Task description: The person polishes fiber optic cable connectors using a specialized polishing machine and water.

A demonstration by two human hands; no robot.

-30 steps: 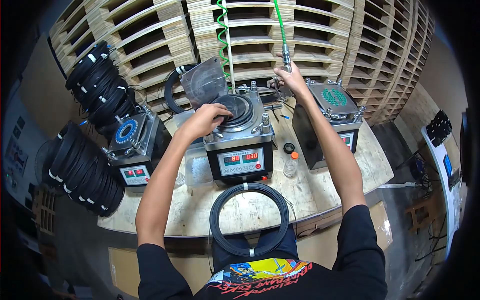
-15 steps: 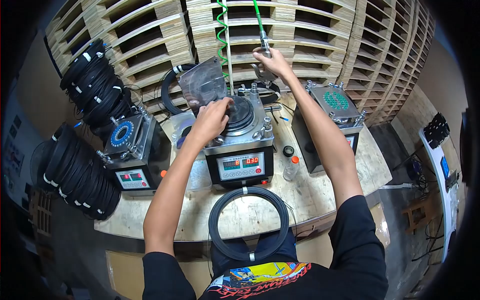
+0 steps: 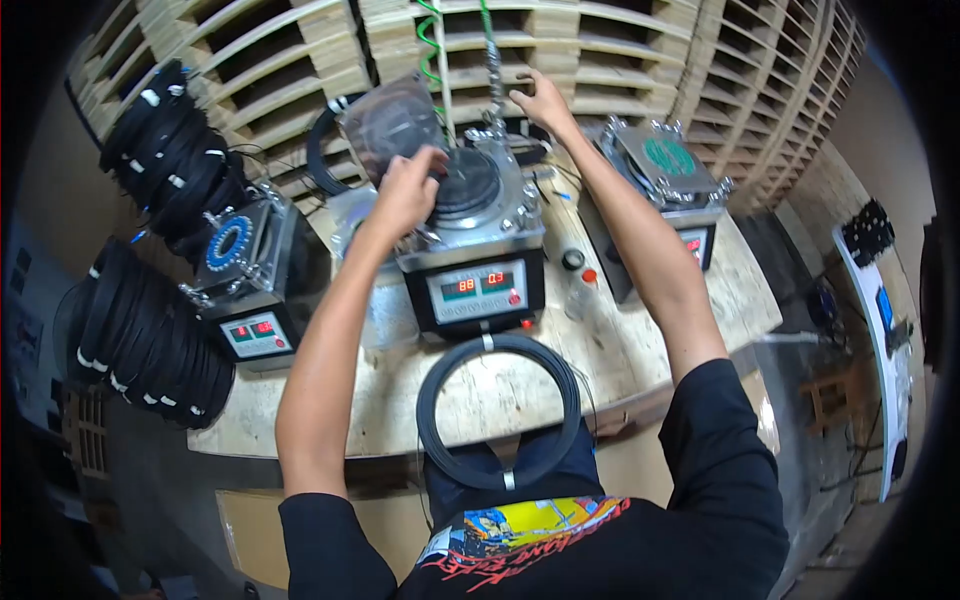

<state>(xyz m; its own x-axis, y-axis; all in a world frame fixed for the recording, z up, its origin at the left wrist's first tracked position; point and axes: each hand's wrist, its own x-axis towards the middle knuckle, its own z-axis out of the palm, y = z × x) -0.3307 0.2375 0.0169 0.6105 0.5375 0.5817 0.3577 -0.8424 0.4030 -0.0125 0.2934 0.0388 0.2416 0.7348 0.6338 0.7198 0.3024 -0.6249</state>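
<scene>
My left hand (image 3: 405, 192) is at the left edge of the black round pad (image 3: 468, 182) on the middle machine (image 3: 470, 245). Its fingers are loosely bent, thumb apart from the index finger; blur hides whether the tips touch the pad. Behind that hand a greyish square plate (image 3: 392, 130) stands tilted. My right hand (image 3: 543, 102) is raised behind the machine, thumb and fingers apart, holding nothing. Just left of it hangs a green air hose (image 3: 486, 22) with a blurred metal fitting (image 3: 494, 75). A coil of black cable (image 3: 430, 410) lies at the table's front edge, before my body.
Similar machines stand left (image 3: 250, 275) and right (image 3: 665, 180). Black cable coils (image 3: 150, 345) are stacked at far left. A clear bottle with an orange cap (image 3: 583, 295) and a black tape roll (image 3: 573, 260) sit right of the middle machine. Wooden pallets (image 3: 600, 60) rise behind.
My right hand has let go of the metal tool on the green hose and is now apart from it. The left hand stays by the pad. The whole view has shifted slightly.
</scene>
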